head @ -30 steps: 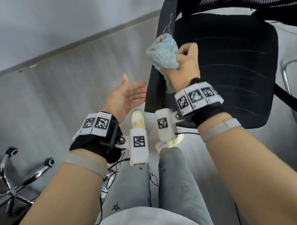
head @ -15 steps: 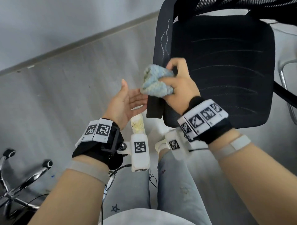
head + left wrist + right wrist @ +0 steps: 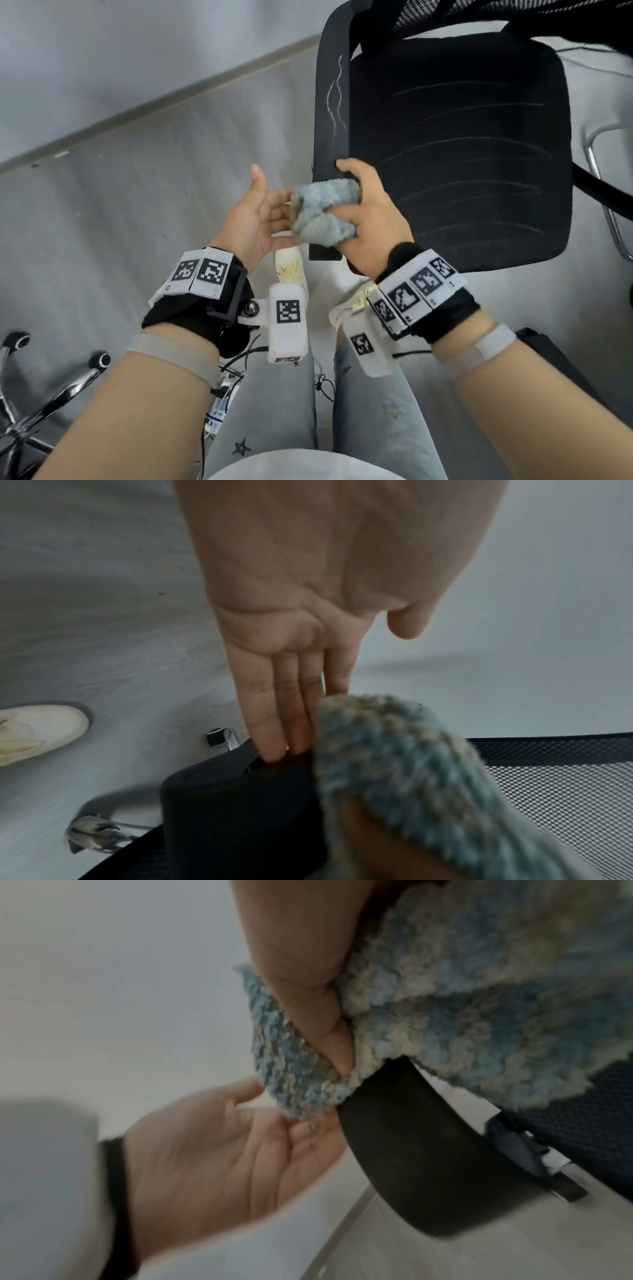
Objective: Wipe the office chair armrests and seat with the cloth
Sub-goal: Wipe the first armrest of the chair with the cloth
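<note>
Right hand (image 3: 373,222): grip curled tight around the bunched blue cloth (image 3: 323,214), pressing it onto the front end of the chair's black armrest (image 3: 330,137). Left hand (image 3: 255,219): grip spread, palm up, fingers straight, just beside the cloth and holding nothing. Step in hand, by judgement: wiping armrest 1 of 2. White scribbled marks show farther up this armrest, and faint streaks cross the seat (image 3: 455,147). The next move likely calls for firm strokes over those marks, then the seat. No containers are in view.
</note>
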`<state>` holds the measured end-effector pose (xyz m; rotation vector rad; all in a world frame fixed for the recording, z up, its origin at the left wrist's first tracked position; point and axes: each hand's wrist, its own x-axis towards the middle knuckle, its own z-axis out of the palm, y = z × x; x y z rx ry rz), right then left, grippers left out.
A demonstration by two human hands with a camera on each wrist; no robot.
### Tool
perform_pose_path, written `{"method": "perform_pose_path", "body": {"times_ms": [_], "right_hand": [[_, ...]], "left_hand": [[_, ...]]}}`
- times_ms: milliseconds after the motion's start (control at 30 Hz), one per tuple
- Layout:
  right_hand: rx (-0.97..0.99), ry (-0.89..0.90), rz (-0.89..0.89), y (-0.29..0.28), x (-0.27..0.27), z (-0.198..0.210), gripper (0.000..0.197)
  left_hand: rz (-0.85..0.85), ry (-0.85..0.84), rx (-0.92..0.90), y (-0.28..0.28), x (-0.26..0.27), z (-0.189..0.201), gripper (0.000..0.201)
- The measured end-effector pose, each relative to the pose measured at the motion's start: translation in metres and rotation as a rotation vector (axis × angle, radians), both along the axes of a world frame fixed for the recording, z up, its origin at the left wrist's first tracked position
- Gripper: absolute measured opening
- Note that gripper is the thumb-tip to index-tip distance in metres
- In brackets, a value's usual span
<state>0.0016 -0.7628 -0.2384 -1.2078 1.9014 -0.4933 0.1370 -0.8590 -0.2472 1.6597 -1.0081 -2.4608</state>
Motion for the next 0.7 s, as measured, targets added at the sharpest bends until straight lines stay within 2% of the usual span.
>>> {"method": "perform_pose_path", "body": {"times_ms": [67, 133, 200, 300, 400, 500, 600, 700], "right_hand": [[-0.051, -0.024, -0.204, -0.017, -0.005, -0.004, 0.029], [-0.12, -0.003, -0.326, -0.039, -0.015, -0.008, 0.041], [-0.166, -0.006, -0.364, -0.057, -0.026, -0.011, 0.045], [-0.165, -0.028, -0.398, -0.07, -0.037, -0.016, 0.043], [-0.065, -0.074, -0.328, -0.061, -0.035, -0.014, 0.038], [0.02, -0.127, -0.278, -0.036, -0.027, -0.011, 0.015], [0.064, -0.154, -0.254, -0.024, -0.023, -0.009, 0.017], [0.051, -0.075, -0.237, -0.046, -0.03, -0.006, 0.015]], "left_hand": [[0.018, -0.001, 0.001, 0.004, 0.002, -0.002, 0.071], [0.03, 0.0, -0.007, 0.005, 0.003, -0.003, 0.067], [0.015, -0.011, -0.033, 0.005, 0.003, -0.003, 0.057], [-0.012, -0.051, -0.097, 0.003, -0.001, -0.001, 0.031], [-0.049, -0.094, -0.139, -0.002, -0.006, 0.002, 0.013], [-0.151, -0.101, -0.207, -0.01, -0.02, 0.002, 0.02], [-0.236, -0.105, -0.296, -0.015, -0.032, 0.0, 0.039], [-0.257, -0.145, -0.336, -0.018, -0.037, -0.002, 0.039]]}}
